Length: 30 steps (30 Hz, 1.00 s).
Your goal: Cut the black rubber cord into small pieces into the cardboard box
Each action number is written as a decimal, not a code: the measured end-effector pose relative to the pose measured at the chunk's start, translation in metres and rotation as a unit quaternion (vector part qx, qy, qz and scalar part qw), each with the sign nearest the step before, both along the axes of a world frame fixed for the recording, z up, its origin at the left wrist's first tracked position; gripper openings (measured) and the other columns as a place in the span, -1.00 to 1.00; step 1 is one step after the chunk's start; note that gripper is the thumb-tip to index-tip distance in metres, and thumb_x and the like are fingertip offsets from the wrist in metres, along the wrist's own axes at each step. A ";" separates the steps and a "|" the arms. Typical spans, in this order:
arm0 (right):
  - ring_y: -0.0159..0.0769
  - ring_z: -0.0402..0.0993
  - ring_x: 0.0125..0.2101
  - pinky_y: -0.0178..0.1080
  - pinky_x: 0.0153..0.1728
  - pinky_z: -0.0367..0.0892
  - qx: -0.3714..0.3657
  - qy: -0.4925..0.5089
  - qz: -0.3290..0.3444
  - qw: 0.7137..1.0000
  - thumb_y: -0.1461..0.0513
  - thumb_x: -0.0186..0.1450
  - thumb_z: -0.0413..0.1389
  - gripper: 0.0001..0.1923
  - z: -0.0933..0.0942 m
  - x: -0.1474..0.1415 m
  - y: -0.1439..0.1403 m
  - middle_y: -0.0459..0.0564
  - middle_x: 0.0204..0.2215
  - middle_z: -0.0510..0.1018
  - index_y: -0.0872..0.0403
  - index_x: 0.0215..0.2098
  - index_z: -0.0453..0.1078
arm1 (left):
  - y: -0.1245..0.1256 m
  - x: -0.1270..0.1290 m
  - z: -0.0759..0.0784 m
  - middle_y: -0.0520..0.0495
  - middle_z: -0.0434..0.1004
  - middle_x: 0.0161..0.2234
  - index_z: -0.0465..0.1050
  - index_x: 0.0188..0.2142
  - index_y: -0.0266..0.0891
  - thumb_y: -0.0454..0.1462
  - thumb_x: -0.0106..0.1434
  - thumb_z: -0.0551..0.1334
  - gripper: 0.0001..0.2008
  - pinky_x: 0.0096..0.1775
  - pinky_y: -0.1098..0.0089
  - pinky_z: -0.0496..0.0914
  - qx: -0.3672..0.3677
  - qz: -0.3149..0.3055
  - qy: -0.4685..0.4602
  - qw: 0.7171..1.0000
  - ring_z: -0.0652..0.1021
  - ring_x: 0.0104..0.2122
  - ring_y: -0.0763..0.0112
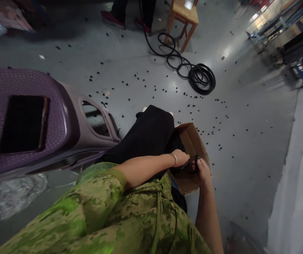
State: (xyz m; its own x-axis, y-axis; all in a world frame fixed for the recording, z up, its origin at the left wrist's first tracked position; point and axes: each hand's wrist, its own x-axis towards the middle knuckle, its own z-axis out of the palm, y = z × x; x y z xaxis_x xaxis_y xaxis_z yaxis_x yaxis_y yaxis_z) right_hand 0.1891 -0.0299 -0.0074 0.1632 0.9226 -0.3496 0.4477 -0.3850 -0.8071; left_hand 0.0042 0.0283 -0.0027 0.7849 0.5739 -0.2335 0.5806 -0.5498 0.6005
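My left hand (180, 157), with a bracelet at the wrist, is closed over the open cardboard box (189, 135). My right hand (203, 171) faces it from the right, thumb and fingers pinched together. Between the two hands runs a small, thin black piece (194, 157), gripped at its right end by my right hand. Its kind is too small to make out. A dark shape shows just under my left hand, and what that hand's fingers hold is partly hidden. Many small black parts (176, 143) lie inside the box, by my leg.
On my left stands a purple plastic stool (61, 120) with a phone (24, 123) on it. Small black rings or bits are scattered over the grey floor (246, 155). Ahead lie a coiled black hose (202, 79), a wooden chair (184, 14) and another person's shoes (113, 19).
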 end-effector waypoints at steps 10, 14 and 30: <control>-0.37 0.35 -0.42 -0.32 -0.36 0.29 0.066 -0.019 -0.066 0.995 0.00 0.09 0.18 -0.61 -0.014 0.006 -0.006 -0.12 -0.43 0.45 0.08 -0.24 0.37 | -0.001 -0.001 0.004 -0.32 0.56 -0.28 0.37 -0.15 -0.36 -0.18 0.29 0.07 -0.72 -0.30 0.29 0.42 0.003 0.000 -0.008 1.000 0.59 -0.25 0.16; -0.35 0.37 -0.43 -0.30 -0.34 0.30 0.075 -0.036 -0.106 0.991 0.00 0.11 0.16 -0.63 -0.020 0.009 -0.010 -0.10 -0.44 0.46 0.09 -0.25 0.39 | 0.000 -0.002 0.005 -0.34 0.56 -0.29 0.36 -0.14 -0.38 -0.18 0.28 0.08 -0.71 -0.30 0.28 0.43 -0.002 0.026 -0.006 1.000 0.59 -0.25 0.14; -0.46 0.24 -0.53 -0.32 -0.37 0.25 0.108 0.153 -0.137 0.973 -0.01 0.12 0.14 -0.65 -0.027 -0.026 0.009 -0.22 -0.57 0.27 0.05 -0.51 0.16 | 0.005 -0.003 0.007 -0.27 0.57 -0.32 0.33 -0.15 -0.34 -0.14 0.26 0.07 -0.70 -0.31 0.26 0.43 -0.026 0.148 -0.025 0.988 0.59 -0.30 0.11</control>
